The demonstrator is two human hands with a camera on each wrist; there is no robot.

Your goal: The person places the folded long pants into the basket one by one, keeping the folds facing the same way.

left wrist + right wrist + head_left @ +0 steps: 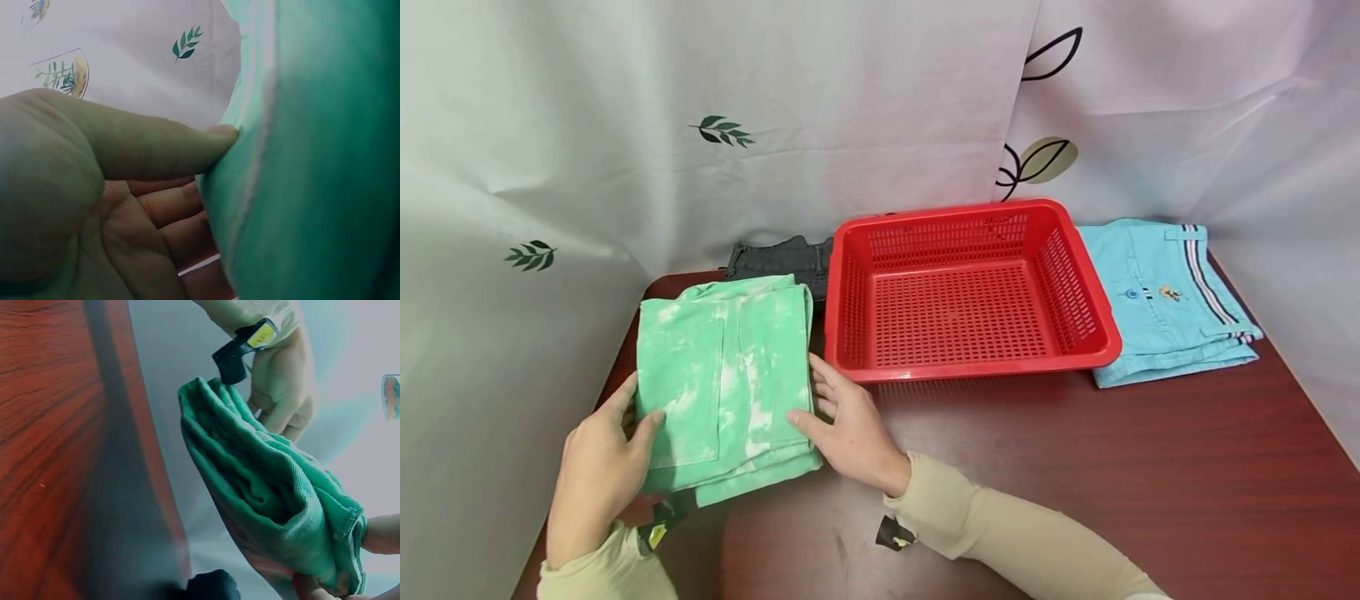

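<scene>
Between my two hands is a thick folded pair of green pants with white blotches. My left hand grips its left edge, thumb on top and fingers underneath. On the opposite side, my right hand holds the right edge with the thumb over the upper face. The left wrist view has the left thumb pressing into the green cloth. From the right wrist view, the folded layers show along the near end, raised off the tabletop.
A red perforated basket stands at the table's middle back with nothing in it. Folded light-blue pants lie to its right, dark grey pants to its left, partly hidden. The brown wooden table meets a patterned curtain.
</scene>
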